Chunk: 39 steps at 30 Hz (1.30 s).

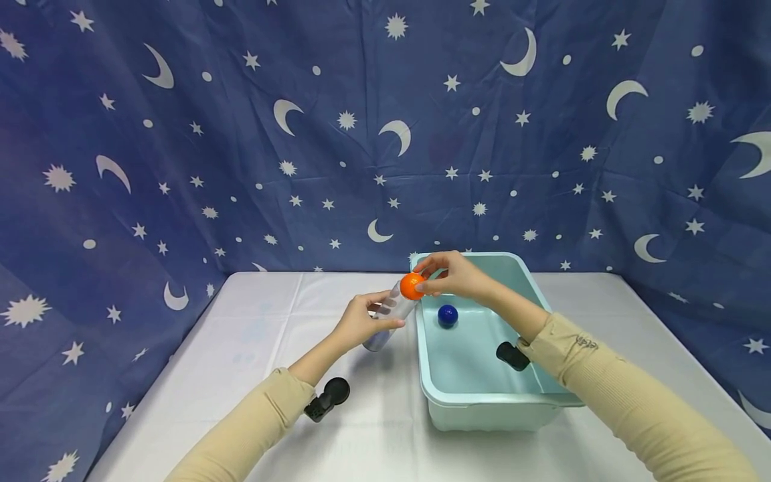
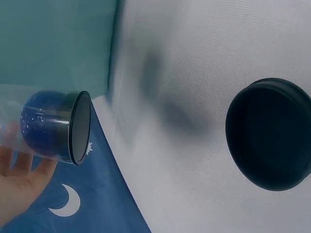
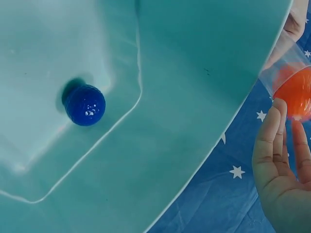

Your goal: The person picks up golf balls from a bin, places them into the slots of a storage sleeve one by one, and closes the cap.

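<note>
My left hand (image 1: 358, 323) grips a clear tube (image 1: 396, 306), which tilts with its mouth up and to the right. Inside its black-capped end sits a dark blue ball (image 2: 41, 124), plain in the left wrist view. At the mouth is a bright orange ball (image 1: 412, 286), pinched between the thumb and fingers of my right hand (image 1: 454, 276). The right wrist view shows the orange ball (image 3: 295, 94) partly within the tube's rim. Another blue ball (image 1: 448, 316) lies on the floor of a pale green bin (image 1: 470, 399), below my right hand.
A round black cap (image 1: 337, 390) lies on the white-covered table (image 1: 253, 335) near my left wrist. Small black cameras are strapped at both wrists. The bin stands right of the tube, under my right forearm. A blue curtain (image 1: 337, 181) with moons and stars hangs behind.
</note>
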### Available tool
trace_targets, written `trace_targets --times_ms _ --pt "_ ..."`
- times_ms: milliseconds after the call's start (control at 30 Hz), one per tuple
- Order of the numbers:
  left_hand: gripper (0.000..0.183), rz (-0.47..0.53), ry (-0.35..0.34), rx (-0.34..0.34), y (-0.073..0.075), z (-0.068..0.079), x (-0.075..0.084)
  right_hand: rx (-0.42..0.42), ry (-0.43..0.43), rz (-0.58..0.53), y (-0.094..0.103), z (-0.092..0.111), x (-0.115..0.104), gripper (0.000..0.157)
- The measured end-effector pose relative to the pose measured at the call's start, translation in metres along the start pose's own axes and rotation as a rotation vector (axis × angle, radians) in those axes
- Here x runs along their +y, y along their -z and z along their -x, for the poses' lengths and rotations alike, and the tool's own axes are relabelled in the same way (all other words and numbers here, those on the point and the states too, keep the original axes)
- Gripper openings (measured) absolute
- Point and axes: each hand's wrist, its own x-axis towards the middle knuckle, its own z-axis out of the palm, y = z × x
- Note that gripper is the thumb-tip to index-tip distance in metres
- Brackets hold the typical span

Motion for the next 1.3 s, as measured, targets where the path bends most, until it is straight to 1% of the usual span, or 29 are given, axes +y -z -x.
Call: trace_targets --times_ms 200,367,500,600,667,867,1033,1167,1300 --pt "0.053 -0.013 -0.016 0.024 0.0 -0.002 -0.003 0.029 0.008 -0.002 0.007 -0.002 0.007 0.034" --pt "0.052 0.003 0.011 0.012 0.001 0.0 -0.006 0.035 -0.021 0.019 0.013 -0.002 0.019 0.033" --pt "0.052 0.011 0.008 -0.001 0.002 0.001 -0.007 0.03 -0.044 0.017 0.016 -0.001 0.028 0.033" --pt "0.052 0.019 0.009 -0.002 0.002 0.001 -0.007 0.025 -0.036 0.027 0.018 -0.002 0.033 0.034" --pt "0.052 0.022 0.008 -0.001 0.003 0.001 -0.007 0.023 -0.032 0.043 0.018 -0.003 0.037 0.033" --pt "0.052 0.034 0.004 0.007 0.005 0.001 -0.008 0.009 -0.066 0.105 0.018 -0.007 0.049 0.034" --pt "0.053 0.036 -0.003 0.013 0.007 0.002 -0.009 -0.013 -0.072 0.185 0.014 -0.01 0.055 0.035" --pt "0.053 0.038 0.007 0.018 0.008 0.004 -0.01 -0.023 -0.073 0.23 0.011 -0.013 0.058 0.035" --pt "0.054 0.038 0.021 0.009 0.008 0.005 -0.01 -0.033 -0.082 0.247 0.011 -0.016 0.063 0.034"
